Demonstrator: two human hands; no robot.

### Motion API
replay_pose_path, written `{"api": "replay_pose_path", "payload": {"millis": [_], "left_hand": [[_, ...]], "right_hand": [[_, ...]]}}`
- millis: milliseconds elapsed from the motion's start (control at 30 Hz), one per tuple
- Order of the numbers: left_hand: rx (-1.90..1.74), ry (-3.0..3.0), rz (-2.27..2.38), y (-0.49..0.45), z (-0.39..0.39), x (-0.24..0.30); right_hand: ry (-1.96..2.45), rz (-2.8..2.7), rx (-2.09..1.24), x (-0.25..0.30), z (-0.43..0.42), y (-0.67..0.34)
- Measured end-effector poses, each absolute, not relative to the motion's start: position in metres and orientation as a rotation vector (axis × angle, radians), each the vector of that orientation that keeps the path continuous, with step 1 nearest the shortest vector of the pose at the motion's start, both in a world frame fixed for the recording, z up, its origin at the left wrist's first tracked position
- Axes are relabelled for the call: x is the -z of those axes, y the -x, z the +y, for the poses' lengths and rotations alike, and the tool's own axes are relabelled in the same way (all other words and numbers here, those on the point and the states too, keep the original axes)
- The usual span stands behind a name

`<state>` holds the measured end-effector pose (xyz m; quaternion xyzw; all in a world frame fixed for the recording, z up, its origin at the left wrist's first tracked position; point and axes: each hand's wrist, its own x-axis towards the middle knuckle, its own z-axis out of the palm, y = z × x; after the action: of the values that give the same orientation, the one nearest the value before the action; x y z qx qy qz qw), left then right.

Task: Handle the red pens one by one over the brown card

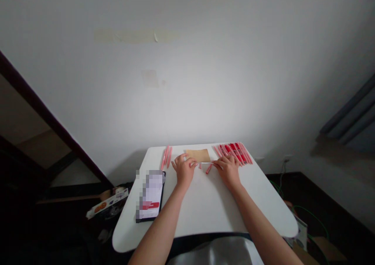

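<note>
Now both hands pinch one thin pale rod mid-worktop: left hand fingers clamped on its 9 o'clock end, right hand on the 3 o'clock end; probably light, stiff, rolls easily, best held by the ends; red pens at 1 o'clock

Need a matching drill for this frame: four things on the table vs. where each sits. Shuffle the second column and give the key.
Things:
1. phone
2. brown card
3. row of red sticks
4. pink sticks

Places:
A. far right of the table, just beyond the right hand
B. near the left edge, closest to the camera
C. far edge, between the two hands
D. far edge, left of the left hand

Pairs: 1-B, 2-C, 3-A, 4-D
</note>
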<state>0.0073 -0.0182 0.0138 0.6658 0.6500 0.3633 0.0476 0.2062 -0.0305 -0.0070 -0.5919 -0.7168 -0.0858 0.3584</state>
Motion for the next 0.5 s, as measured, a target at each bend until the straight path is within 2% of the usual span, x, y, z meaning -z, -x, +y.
{"api": "replay_pose_path", "payload": {"millis": [500], "left_hand": [[-1.128, -2.017, 2.047, -0.0061, -0.0177, -0.0118]], "right_hand": [[1.519, -1.840, 0.198, 0.0079, -0.0296, -0.2083]]}}
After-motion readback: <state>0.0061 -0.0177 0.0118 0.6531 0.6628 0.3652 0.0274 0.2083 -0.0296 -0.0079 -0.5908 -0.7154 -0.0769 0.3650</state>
